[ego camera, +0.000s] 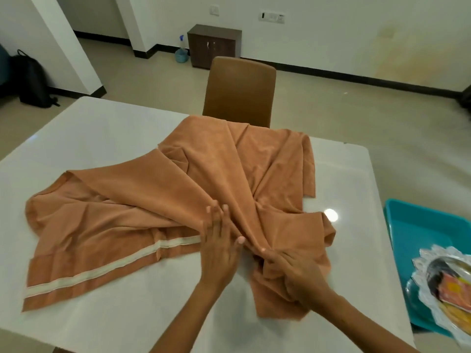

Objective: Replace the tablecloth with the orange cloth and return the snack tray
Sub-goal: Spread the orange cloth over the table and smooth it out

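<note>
An orange cloth point(142, 200) with a cream stripe along one border lies rumpled and partly unfolded across the white table point(84, 128). My left hand point(219, 245) lies on the cloth near its middle front, fingers straight and pressing a fold. Just to its right, my right hand point(293, 268) grips a bunched part of the cloth near the table's front. At the far right sits the snack tray point(443, 284), silver with a lacy white rim and holding snack packets.
The snack tray rests on a teal plastic tub point(418, 225) off the table's right edge. A brown chair point(239, 90) stands at the table's far side. Beyond it are a dark cabinet point(214, 44), a spray bottle point(181, 50) and a black backpack point(33, 80).
</note>
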